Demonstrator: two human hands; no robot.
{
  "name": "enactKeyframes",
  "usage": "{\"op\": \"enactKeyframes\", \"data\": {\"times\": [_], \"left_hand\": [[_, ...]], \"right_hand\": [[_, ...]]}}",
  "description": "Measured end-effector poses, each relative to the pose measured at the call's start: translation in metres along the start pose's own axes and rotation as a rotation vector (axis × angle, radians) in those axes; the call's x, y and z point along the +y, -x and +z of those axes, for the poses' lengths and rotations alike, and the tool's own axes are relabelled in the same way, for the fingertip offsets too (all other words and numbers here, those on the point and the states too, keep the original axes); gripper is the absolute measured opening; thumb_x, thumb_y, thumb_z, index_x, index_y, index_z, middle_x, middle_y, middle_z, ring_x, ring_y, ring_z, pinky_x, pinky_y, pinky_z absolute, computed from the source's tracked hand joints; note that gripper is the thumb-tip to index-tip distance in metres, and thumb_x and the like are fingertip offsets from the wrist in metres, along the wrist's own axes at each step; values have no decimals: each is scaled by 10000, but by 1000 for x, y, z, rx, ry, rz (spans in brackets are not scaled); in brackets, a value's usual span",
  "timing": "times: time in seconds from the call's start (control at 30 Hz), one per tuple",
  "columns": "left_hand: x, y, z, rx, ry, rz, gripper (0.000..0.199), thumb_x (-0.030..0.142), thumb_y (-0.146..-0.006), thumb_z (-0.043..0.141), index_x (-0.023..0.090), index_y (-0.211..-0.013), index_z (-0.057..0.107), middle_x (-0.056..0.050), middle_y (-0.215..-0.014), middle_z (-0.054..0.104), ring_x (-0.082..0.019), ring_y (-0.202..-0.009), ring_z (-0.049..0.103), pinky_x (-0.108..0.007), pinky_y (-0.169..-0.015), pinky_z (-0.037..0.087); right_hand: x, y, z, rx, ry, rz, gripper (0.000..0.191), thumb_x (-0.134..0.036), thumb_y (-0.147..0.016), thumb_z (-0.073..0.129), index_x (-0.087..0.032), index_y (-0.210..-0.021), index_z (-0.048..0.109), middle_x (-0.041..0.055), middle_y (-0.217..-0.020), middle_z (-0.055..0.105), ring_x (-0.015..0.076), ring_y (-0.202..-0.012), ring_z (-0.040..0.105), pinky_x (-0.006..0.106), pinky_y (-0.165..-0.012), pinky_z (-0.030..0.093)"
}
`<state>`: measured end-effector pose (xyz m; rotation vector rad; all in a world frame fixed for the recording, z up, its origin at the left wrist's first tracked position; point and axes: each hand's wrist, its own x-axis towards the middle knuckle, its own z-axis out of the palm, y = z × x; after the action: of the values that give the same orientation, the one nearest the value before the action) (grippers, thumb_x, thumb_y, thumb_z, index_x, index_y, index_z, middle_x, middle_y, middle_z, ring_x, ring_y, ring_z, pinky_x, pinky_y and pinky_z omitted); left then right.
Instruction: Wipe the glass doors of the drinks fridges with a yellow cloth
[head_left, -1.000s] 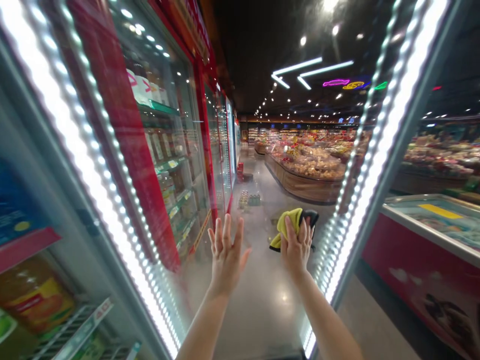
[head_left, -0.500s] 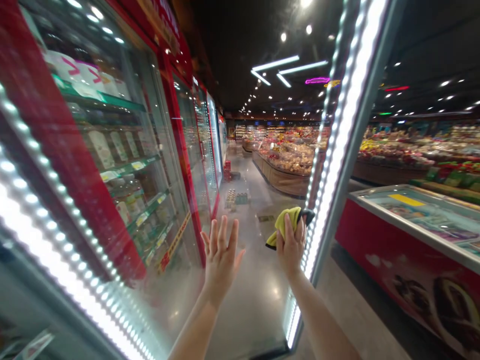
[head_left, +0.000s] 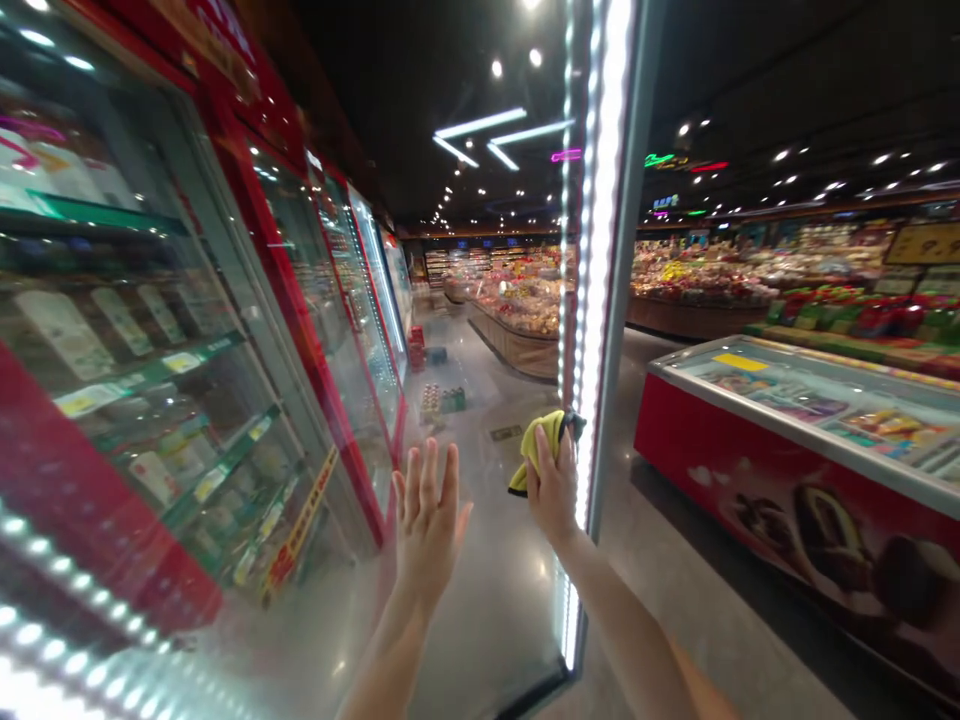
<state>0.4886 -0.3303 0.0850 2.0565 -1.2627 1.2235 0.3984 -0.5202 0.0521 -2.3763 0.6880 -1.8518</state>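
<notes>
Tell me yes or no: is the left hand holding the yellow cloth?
No, the yellow cloth is held in the right hand, while the left hand is open with its fingers spread and holds nothing.

A red-sided chest freezer (head_left: 750, 480) with a glass top stands right of the aisle. A curved wood-panelled display counter (head_left: 510, 350) carries packaged goods. Bottle multipacks (head_left: 442, 402) rest on the polished grey floor (head_left: 660, 600).

Polished floor (head_left: 675, 570) runs between glass-door coolers (head_left: 330, 300) and a red chest freezer (head_left: 795, 450).

Left hand (head_left: 427, 525) bare; right hand (head_left: 553, 495) bare; forearms (head_left: 622, 630) sleeveless
</notes>
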Motion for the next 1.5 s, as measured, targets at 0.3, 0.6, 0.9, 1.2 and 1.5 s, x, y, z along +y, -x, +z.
{"op": "enactKeyframes", "data": {"times": [0.3, 0.6, 0.9, 1.2, 1.5], "left_hand": [[8, -7, 4, 37, 44, 27, 979, 235, -915, 704, 248, -1661, 70, -165, -1719, 160, -356, -1583, 179, -594, -1254, 278], [4, 11, 2, -45, -4, 37, 965, 174, -917, 678, 258, -1660, 68, -150, -1717, 185, -341, -1590, 151, -600, -1256, 276], [3, 30, -1, -137, -21, -16, 1015, 184, -883, 716, 311, -1649, 62, -103, -1730, 129, -329, -1598, 103, -599, -1274, 209], [-23, 57, -16, -126, -43, -89, 1014, 123, -871, 700, 408, -1628, 88, -39, -1736, 110, -344, -1598, 61, -669, -1249, 202], [-31, 67, -22, -150, -50, -141, 985, 156, -892, 681, 403, -1629, 76, -43, -1742, 78, -360, -1597, 55, -685, -1243, 194]], "right_hand": [[5, -58, -6, -17, -46, -30, 613, -262, -1022, 474, -305, -1619, 343, 133, -1684, 271, 324, -1524, 350, 499, -1158, 445], [36, 51, 9, -73, -47, -23, 596, -233, -1027, 443, -295, -1612, 351, 166, -1610, 375, 320, -1429, 482, 495, -1075, 527], [29, 38, 17, -97, -30, -23, 700, -275, -1029, 463, -328, -1662, 170, 163, -1704, 183, 387, -1561, 254, 592, -1118, 470], [32, 56, 20, -67, -76, 36, 680, -268, -1060, 399, -292, -1672, 104, 185, -1728, 138, 373, -1583, 209, 616, -1159, 424], [-13, 88, 29, -247, 15, -278, 690, -163, -936, 584, -378, -1573, 428, 117, -1649, 382, 394, -1521, 338, 645, -1176, 375]]}}
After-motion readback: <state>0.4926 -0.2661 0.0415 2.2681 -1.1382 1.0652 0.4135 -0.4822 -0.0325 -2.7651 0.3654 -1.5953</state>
